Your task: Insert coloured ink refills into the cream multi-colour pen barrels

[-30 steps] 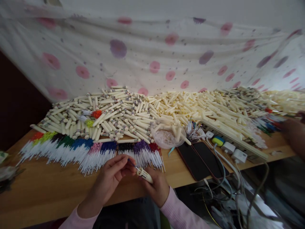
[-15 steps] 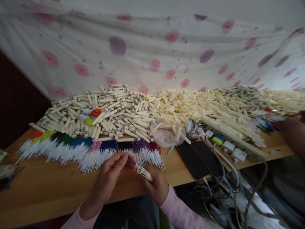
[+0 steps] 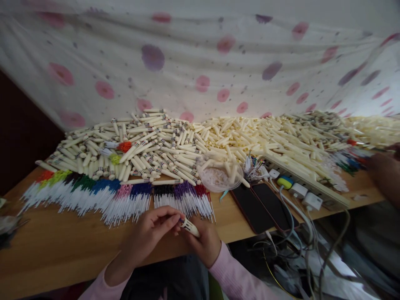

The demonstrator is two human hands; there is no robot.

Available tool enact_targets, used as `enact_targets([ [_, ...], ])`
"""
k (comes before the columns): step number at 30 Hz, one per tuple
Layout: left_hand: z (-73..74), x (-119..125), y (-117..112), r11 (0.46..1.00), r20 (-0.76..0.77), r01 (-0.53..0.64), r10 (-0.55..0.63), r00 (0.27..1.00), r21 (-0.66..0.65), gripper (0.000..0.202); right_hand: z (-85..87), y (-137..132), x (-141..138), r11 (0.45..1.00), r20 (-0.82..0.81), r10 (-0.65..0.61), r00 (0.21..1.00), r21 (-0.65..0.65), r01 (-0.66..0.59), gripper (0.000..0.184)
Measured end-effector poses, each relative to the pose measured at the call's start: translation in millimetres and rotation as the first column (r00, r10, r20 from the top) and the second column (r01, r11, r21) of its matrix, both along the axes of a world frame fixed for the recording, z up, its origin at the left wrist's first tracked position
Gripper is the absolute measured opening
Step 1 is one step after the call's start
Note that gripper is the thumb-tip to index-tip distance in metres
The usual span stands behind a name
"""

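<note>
My right hand (image 3: 204, 241) is closed round a cream pen barrel (image 3: 190, 227) with dark slots near its end. My left hand (image 3: 153, 233) pinches a pen refill (image 3: 181, 220) at the barrel's open end; only a bit of its blue tip shows, the rest hidden by fingers and barrel. Just beyond my hands lie rows of white refills with coloured ends, among them purple (image 3: 186, 192), black (image 3: 163, 191), pink (image 3: 124, 191) and green (image 3: 83, 184). Behind them is a heap of slotted cream pen barrels (image 3: 146, 146).
A clear plastic bowl (image 3: 215, 188) holds small translucent parts. Right of it are a small cup of refills (image 3: 254, 171), two phones (image 3: 250, 208) and a power strip (image 3: 331, 201) with chargers and hanging cables. Another person's hand (image 3: 384, 171) is at the far right.
My left hand has moved right, up to the barrel. The refill's white shaft, which showed between hand and barrel, is now inside the barrel.
</note>
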State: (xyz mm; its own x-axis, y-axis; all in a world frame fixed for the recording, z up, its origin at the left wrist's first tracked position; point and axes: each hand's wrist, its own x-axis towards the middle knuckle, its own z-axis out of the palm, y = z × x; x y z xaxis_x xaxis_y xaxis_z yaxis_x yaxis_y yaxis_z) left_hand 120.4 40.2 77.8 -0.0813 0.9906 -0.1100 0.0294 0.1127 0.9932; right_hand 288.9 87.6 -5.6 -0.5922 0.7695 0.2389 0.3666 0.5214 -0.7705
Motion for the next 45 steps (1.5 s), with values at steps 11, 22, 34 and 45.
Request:
enact_targets([
  [11,-0.5,11.1,-1.2,0.993,-0.002,-0.117,0.117,0.993,-0.015,0.023,1.9,-0.9,-1.5,0.999,0.013,-0.023,1.000,0.036,0.022,0.017],
  [22,8.3,0.7,-0.9,0.998,-0.046,0.028,-0.030,0.998,-0.060,0.029,-0.5,-0.8,-1.6,0.995,0.051,0.004,0.999,0.095,-0.009,0.016],
  [34,5.5,6.2,-0.6,0.999,-0.088,0.005,-0.009,0.996,-0.038,0.022,0.7,-1.4,-1.6,0.995,0.099,0.004,0.995,0.098,-0.014,0.018],
  [45,12.2,-0.8,-4.5,0.996,-0.189,0.082,-0.087,0.978,-0.033,0.039,-1.0,-2.7,0.0,0.989,0.177,0.014,0.984,0.140,-0.039,0.007],
])
